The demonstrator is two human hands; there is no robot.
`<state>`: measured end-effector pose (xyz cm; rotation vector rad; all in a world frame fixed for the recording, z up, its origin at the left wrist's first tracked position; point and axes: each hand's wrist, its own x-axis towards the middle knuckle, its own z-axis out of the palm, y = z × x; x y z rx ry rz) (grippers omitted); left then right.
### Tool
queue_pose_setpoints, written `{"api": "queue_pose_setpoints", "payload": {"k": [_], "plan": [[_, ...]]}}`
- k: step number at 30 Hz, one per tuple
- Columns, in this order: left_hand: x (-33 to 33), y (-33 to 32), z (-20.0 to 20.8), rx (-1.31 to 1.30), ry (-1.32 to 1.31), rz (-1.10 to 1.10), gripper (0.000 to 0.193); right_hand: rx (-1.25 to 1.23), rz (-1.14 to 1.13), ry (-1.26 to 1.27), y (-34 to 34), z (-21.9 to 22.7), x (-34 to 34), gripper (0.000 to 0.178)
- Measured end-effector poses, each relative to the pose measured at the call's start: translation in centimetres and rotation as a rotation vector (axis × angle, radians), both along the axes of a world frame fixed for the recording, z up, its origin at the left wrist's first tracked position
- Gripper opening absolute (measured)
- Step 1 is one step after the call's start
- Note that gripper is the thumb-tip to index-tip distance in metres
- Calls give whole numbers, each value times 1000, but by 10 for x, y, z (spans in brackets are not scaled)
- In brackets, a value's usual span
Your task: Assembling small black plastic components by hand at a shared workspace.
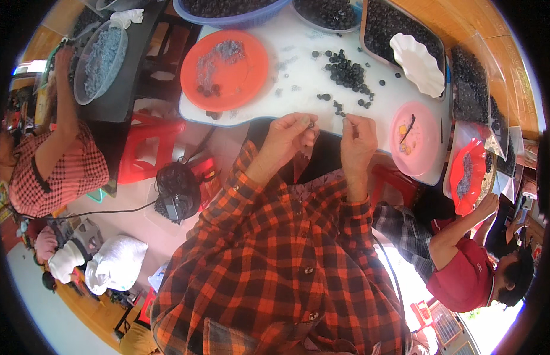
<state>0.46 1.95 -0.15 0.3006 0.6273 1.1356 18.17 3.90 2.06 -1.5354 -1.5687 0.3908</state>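
Small dark bead [311, 125] — round, pinched at left hand [287, 139] fingers, just above table edge.

— What does the left hand [290, 137] pinch?
— Something dark, too small to tell. The right hand [358, 139] hides whatever its fingertips grip.
— And the blue basin [230, 13]?
— Cut off by the top edge, like the dark tray [405, 26].

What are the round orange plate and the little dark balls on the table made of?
The round orange plate looks like plastic: bright, even colour with a smooth, slightly shiny face. The little dark balls look like small round beads, or possibly seeds or berries; they are too small to tell which.
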Motion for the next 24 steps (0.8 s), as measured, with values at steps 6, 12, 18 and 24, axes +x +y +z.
{"api": "queue_pose_setpoints", "payload": {"k": [6,12,18,24], "plan": [[-5,-2,-3,2,-107,21,28,-49,84,74,2,11,-23,10],[-14,-8,-2,-6,-102,88,27,44,270,31,20,-2,-56,11],[-23,-8,1,25,-106,149,26,18,267,-84,27,-12,-65,13],[-24,-10,3,24,-130,152,25,-15,234,-111,27,-12,-68,15]]}}
